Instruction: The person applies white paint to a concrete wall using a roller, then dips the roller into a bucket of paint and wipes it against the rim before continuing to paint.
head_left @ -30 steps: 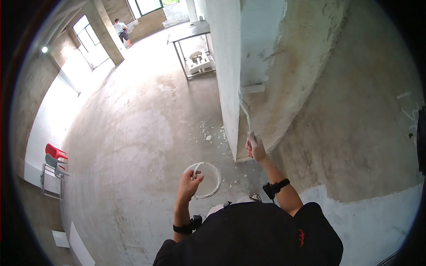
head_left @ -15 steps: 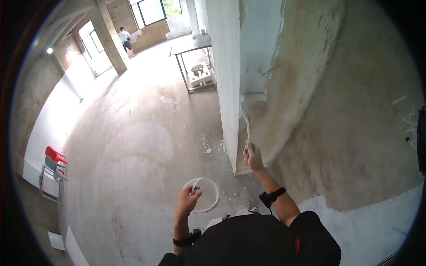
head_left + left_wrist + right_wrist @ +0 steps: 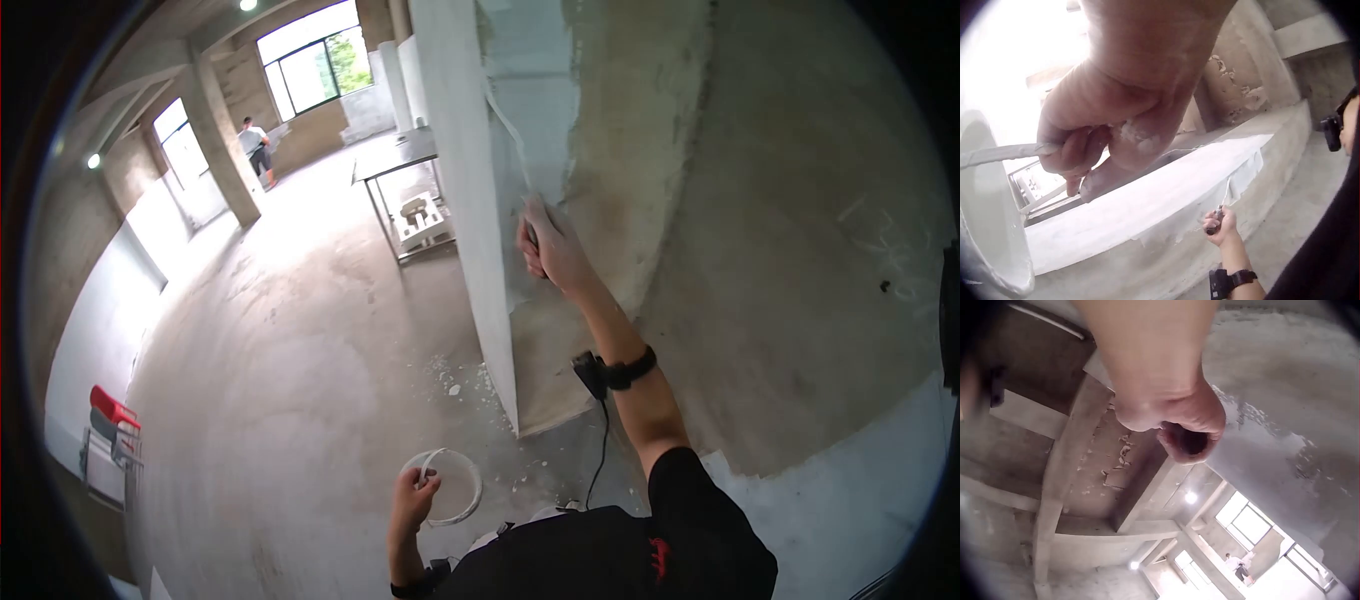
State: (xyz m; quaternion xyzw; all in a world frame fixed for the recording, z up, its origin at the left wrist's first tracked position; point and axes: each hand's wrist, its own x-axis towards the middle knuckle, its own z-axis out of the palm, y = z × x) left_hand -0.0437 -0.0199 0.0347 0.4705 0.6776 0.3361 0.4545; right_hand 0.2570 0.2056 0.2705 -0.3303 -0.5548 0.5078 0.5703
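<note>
My right hand (image 3: pixel 550 245) grips the handle of a paint roller, and its thin white-smeared frame (image 3: pixel 515 140) rises from the fist towards the wall. The left wrist view shows the same roller frame (image 3: pixel 1228 189) reaching up to the wet white strip on the wall. Low at the front, my left hand (image 3: pixel 412 500) has its fingers curled round the white handle (image 3: pixel 1004 154) of a paint bucket. That bucket (image 3: pixel 478 500) is pale with a white-coated rim, and hangs beside the hand. White paint specks the left palm (image 3: pixel 1141 140).
A pillar-like wall (image 3: pixel 450 190), partly coated white, stands just ahead. Paint splatters (image 3: pixel 455 390) dot the floor by its base. Beyond it is a metal table (image 3: pixel 395 155) with a white block on its lower shelf. Chairs (image 3: pixel 112 408) stand far left; another person (image 3: pixel 256 150) is at the back.
My right hand has gone up along the wall with the roller, its arm stretching out. The head view has tilted upward. The left hand keeps hold of the bucket handle.
</note>
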